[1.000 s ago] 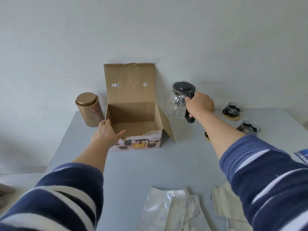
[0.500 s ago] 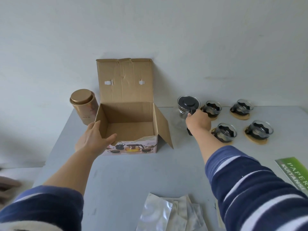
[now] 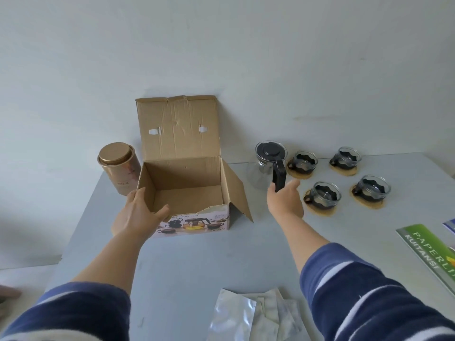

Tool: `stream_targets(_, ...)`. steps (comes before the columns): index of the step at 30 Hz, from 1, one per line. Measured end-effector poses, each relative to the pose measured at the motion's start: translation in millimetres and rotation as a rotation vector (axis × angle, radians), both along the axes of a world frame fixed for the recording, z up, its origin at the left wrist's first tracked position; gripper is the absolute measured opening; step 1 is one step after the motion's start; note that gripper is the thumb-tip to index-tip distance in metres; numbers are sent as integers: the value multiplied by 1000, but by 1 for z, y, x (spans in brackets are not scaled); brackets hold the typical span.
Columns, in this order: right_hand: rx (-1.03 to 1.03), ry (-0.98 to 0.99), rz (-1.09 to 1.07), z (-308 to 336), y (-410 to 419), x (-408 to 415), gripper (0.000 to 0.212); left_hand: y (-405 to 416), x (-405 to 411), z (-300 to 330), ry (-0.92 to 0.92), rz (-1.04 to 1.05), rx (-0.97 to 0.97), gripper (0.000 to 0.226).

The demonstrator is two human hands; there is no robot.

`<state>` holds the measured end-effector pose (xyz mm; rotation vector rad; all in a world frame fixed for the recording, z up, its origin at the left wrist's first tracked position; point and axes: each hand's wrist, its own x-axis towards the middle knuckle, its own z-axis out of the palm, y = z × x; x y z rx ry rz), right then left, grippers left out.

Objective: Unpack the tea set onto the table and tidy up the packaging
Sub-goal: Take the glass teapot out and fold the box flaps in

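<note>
My left hand [image 3: 138,214] grips the near left corner of the cardboard box [image 3: 187,185], thumb hooked inside over the torn front rim and fingers flat on the outer side wall. The box is plain corrugated brown inside, with nothing visible in it, its creased lid flap standing upright against the white wall and a side flap splayed out to the right; the front panel carries a glossy printed photo of a tea set.

My right hand [image 3: 285,201] is open, fingers loosely spread, just under the glass teapot [image 3: 267,168], whose black plastic handle points at my fingertips; I cannot tell whether they touch it. The teapot stands upright on the smooth grey worktop [image 3: 197,267], a rounded clear body with a black disc lid.

Right of it sit four glass cups [image 3: 325,195] with wavy black holders, each on a round cork-coloured coaster, in two rows of two.

A cylindrical gold tin [image 3: 119,168] with a brushed metal lid stands just left of the box. Near me lie crinkled silvery foil bags [image 3: 251,316]. A green booklet [image 3: 428,254] rests at the right edge.
</note>
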<state>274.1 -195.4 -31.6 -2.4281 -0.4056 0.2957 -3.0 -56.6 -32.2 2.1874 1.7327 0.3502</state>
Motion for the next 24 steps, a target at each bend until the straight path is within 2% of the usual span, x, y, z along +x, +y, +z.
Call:
stream_targets(2,-20,316,13,-10,-3,-26,45,-1,-2,2,-11,-20,-2,87)
stream_targets(4,94,733,-104,-13,-3,-50,52,-3,-6,4,-17,-35,12,88)
stream_targets(6,393,1095,-231,-17,-5,-62,47,-7,-11,4,-9,-39,8,89)
stream_targets(8,679,1245,-371,-17,-8,-67,38,-9,-18,4,-5,-34,-10,90)
stream_targets(11,895,1178,-490,-7,-15,-63,33,-13,-24,7,-40,-27,-26,86)
stream_targets(14,991,1082,-479,17,-19,-65,24,-19,-23,11,-34,2,-12,86)
stream_targets(16,1050,942,-412,31,-16,-71,18,-22,-19,15,25,55,27,93)
stream_targets(18,1039,721,-236,42,-10,-82,16,-25,-16,20,87,119,96,98)
stream_targets(20,896,416,-10,51,-4,-94,18,-27,-14,24,102,155,224,94)
stream_targets(22,772,154,241,51,1,-103,29,-27,-14,27,28,116,367,82)
stream_targets(24,663,-18,472,45,7,-109,36,-28,-13,27,-135,9,405,77)
